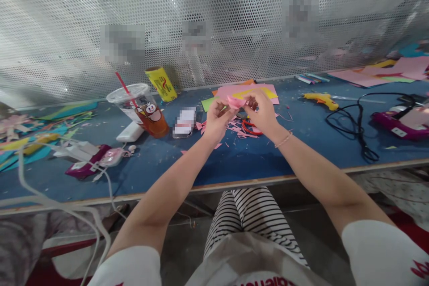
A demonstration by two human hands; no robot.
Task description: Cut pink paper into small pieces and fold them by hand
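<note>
A small pink folded paper piece (236, 102) is pinched between both of my hands, above the blue table. My left hand (217, 118) grips its left side with thumb and fingers. On the right side, my right hand (260, 109) closes on it too, with a thin bracelet at the wrist. Beneath the hands lie pink paper scraps (236, 128) and scissors with red handles (250, 128), partly hidden. Behind them sit sheets of pink paper (273, 88), with yellow and green ones among them.
To the left stand a plastic cup of brown drink (150, 118) with a red straw, a phone (184, 121) and a yellow tube (161, 84). A yellow glue gun (321, 100), a black cable (360, 129) and a purple power strip (400, 127) lie right. A perforated metal screen (234, 22) rises behind.
</note>
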